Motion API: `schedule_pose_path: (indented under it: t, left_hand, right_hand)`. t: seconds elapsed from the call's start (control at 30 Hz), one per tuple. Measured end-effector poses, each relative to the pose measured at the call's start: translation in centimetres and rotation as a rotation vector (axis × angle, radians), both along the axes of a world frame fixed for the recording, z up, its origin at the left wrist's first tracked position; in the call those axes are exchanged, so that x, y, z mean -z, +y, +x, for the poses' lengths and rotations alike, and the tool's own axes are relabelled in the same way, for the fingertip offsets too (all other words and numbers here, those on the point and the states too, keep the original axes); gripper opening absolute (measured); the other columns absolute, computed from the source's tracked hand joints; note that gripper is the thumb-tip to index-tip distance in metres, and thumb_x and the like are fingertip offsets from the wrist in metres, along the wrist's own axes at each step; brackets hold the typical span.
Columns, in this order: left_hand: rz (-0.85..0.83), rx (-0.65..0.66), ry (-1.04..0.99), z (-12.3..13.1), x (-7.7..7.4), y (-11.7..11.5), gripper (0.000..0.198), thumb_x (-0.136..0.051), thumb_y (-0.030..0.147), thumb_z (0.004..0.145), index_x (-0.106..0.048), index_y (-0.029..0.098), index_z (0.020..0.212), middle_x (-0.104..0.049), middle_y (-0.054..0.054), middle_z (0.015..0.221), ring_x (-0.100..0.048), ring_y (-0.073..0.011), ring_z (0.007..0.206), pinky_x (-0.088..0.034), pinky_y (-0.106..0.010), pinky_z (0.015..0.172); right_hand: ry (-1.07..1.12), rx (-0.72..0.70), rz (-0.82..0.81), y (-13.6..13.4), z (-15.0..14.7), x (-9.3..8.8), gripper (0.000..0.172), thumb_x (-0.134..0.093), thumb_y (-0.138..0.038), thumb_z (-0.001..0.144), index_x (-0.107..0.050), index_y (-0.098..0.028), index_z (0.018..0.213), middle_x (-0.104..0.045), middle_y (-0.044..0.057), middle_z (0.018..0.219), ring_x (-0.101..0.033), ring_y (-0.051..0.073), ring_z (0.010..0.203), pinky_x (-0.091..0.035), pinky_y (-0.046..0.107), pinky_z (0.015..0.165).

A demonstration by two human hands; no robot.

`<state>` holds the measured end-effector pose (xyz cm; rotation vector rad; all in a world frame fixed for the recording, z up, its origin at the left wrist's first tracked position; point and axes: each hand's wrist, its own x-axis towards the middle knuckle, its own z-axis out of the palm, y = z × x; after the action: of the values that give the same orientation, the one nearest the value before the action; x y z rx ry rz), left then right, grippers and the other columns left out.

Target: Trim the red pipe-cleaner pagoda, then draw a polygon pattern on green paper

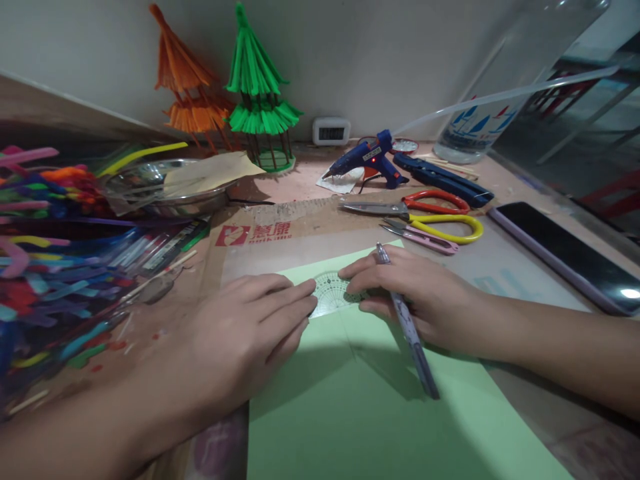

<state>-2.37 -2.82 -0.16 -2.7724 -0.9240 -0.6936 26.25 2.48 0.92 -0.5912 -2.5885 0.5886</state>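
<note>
A clear half-round protractor point(331, 293) lies on a light green sheet of paper point(330, 413), near its far edge. My left hand point(250, 327) has its fingertips on the protractor's left end, fingers close together and the thumb hidden. At the right end, the fingertips of my right hand point(415, 287) touch the protractor. A grey patterned pen point(411, 340) is held between the fingers of that same hand, slanting toward me across the paper. Faint lines show on the sheet just below the protractor.
Behind the paper lie red-handled scissors point(435, 199), yellow-handled pliers point(445, 228), pink snips point(425, 239), a box cutter point(443, 179) and a blue glue gun point(370, 157). A phone point(570, 253) rests at right. Colourful pipe cleaners point(45, 267), a metal bowl point(150, 177) and a green tower point(260, 100) stand left.
</note>
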Motion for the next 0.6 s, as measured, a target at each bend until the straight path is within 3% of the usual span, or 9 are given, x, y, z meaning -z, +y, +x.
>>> schedule_pose_path:
  t: [0.37, 0.6]
  left_hand:
    - [-0.022, 0.028, 0.012, 0.05, -0.36, 0.14, 0.027, -0.046, 0.014, 0.107, -0.069, 0.011, 0.121, -0.08, -0.008, 0.118, -0.072, -0.0275, 0.097, -0.06, -0.043, 0.08]
    - [-0.037, 0.005, 0.0, -0.13, 0.06, 0.09, 0.021, -0.054, 0.02, 0.107, -0.069, 0.015, 0.12, -0.08, -0.005, 0.116, -0.07, -0.0256, 0.098, -0.057, -0.042, 0.086]
  right_hand:
    - [-0.002, -0.006, -0.005, 0.07, -0.05, 0.04, 0.012, -0.058, -0.021, 0.105, -0.063, -0.019, 0.116, -0.072, 0.013, 0.118, -0.063, 0.024, 0.107, -0.051, 0.041, 0.089]
    - [-0.005, -0.002, -0.012, -0.07, -0.02, 0.04, 0.012, -0.058, -0.02, 0.104, -0.063, -0.02, 0.114, -0.071, 0.013, 0.118, -0.063, 0.025, 0.108, -0.051, 0.041, 0.089]
